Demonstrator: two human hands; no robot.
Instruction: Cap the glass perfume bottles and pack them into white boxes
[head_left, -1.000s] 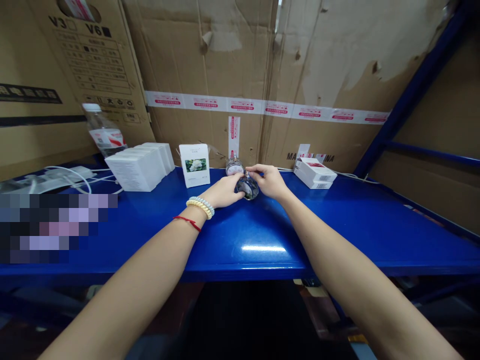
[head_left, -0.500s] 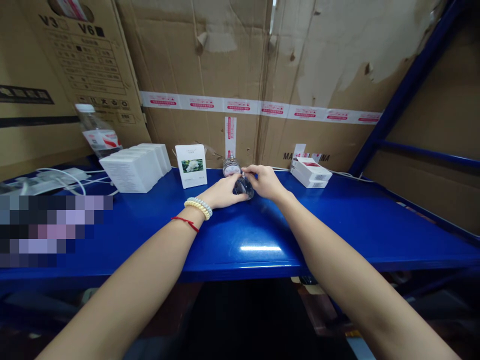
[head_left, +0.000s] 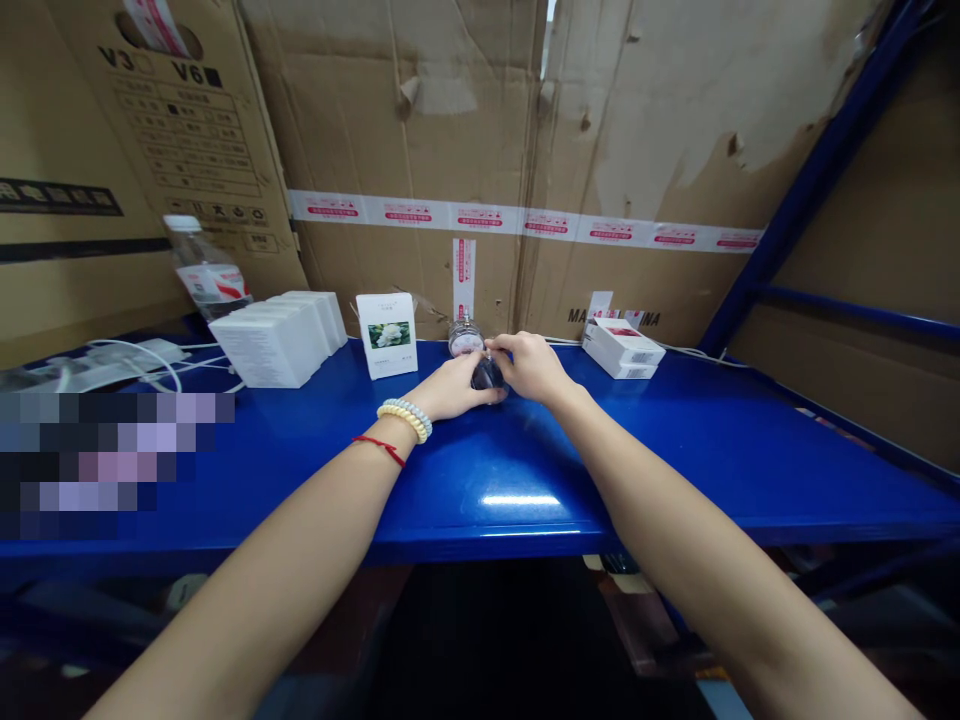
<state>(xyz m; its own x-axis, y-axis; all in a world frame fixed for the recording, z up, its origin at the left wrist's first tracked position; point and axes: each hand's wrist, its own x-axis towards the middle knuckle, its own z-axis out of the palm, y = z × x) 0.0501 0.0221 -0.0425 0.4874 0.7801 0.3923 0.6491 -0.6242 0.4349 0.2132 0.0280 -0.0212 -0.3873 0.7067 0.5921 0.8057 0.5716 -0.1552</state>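
Observation:
My left hand (head_left: pixel 452 387) is wrapped around the side of a small round glass bottle (head_left: pixel 490 376) that looks dark and see-through. At the bottle's narrow top, the fingers of my right hand (head_left: pixel 529 365) are pinched together; what exactly they grip there is hidden. The bottle is low over the blue shelf, and I cannot tell whether it rests on it. Just behind stands a second round clear bottle (head_left: pixel 466 338) with a pale label and a thin neck. Left of my hands, a white box with a white-flower picture (head_left: pixel 388 338) stands upright.
A row of white boxes (head_left: pixel 274 340) stands at the left, with a plastic water bottle (head_left: pixel 210 268) behind it. White cables and a power strip (head_left: pixel 127 362) lie farther left. Two stacked white boxes (head_left: pixel 624 347) lie at right. Cardboard (head_left: pixel 495 130) walls the back of the blue shelf (head_left: pixel 675 450).
The view has shifted slightly, so everything sits a little farther right and lower. Both hands keep almost the same hold on the bottle.

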